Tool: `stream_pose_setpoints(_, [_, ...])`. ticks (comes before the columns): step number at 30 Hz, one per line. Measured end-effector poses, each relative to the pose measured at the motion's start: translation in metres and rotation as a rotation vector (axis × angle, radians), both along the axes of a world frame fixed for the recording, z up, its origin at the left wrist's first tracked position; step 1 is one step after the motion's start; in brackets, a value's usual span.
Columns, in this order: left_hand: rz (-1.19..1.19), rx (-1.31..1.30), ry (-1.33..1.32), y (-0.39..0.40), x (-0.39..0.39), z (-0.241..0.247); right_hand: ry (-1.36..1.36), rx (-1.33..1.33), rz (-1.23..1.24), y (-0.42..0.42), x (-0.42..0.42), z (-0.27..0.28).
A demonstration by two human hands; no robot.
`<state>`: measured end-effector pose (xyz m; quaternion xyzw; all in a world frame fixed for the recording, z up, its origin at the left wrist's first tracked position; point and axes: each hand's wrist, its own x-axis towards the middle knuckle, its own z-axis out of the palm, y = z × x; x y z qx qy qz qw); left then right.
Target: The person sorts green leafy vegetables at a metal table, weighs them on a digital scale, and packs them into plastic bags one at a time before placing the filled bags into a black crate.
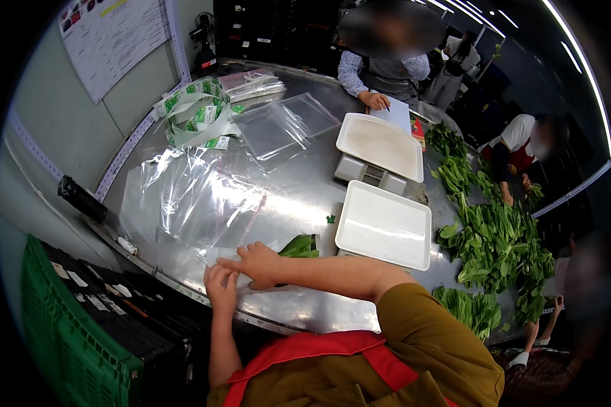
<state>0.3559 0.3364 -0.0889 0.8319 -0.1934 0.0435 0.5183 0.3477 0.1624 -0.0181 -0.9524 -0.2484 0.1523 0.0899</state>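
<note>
My left hand [221,286] is at the table's near edge, fingertips pinched at the end of a clear plastic bag [244,283]. My right hand [260,264] reaches across from the right and lies over the same bag. Its index finger points at the left fingertips; whether it grips the film is hard to see. Green leafy vegetables [300,246] show beyond my right wrist, partly covered by my forearm, and seem to be in the bag. Just ahead of my hands is a spread of clear plastic bags [183,196].
Two scales with a beige tray [379,145] and a white tray [384,224] stand mid-table. Leafy greens [494,239] are heaped at right. A roll of printed labels [198,114] lies at back left. A green crate [76,325] stands lower left. Several co-workers surround the table; one writes.
</note>
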Motion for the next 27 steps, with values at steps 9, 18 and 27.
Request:
stream_pose_setpoints(9, [-0.302,-0.058,0.008,-0.018,-0.020,0.042,0.017,0.143,-0.315,-0.011,-0.088,0.042])
stream_pose_setpoints(18, [-0.788,0.074,0.169,-0.048,-0.030,-0.001,-0.192,0.076,-0.578,-0.015,-0.173,-0.015])
stream_pose_setpoints(27, [-0.755,0.148,0.058,-0.050,-0.022,-0.006,-0.237,0.145,-0.591,-0.015,-0.172,-0.019])
